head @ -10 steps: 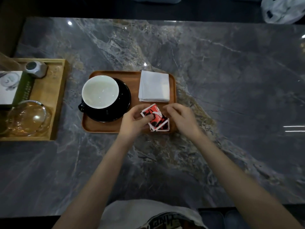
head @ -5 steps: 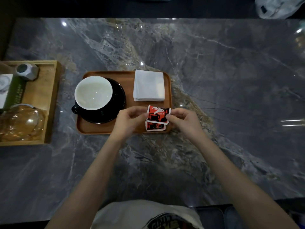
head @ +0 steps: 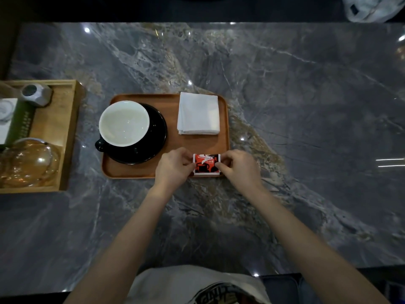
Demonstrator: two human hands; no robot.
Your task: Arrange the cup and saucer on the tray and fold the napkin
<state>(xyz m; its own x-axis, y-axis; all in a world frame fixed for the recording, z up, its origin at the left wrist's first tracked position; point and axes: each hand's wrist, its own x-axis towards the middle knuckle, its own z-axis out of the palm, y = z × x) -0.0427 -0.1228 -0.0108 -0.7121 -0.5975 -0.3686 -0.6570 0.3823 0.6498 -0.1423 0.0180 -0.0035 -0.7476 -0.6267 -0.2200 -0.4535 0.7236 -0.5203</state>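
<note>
A brown wooden tray (head: pixel 166 99) lies on the grey marble table. On its left half a white-lined cup (head: pixel 124 123) with a black handle stands on a black saucer (head: pixel 156 137). A folded white napkin (head: pixel 198 113) lies flat at the tray's far right. At the tray's near right corner, red and black sugar packets (head: pixel 206 164) lie squared in a stack. My left hand (head: pixel 174 165) pinches their left edge and my right hand (head: pixel 238 166) pinches their right edge.
A light wooden box tray (head: pixel 65 137) at the left table edge holds a glass teapot (head: pixel 28 161), a small grey jar (head: pixel 36 94) and a green and white booklet (head: pixel 13 119). A pale bag (head: pixel 372 7) lies beyond the table's far right corner.
The packets were fanned and askew one second ago; both hands have pushed them together into a neat stack that lies flat at the tray's near right corner.
</note>
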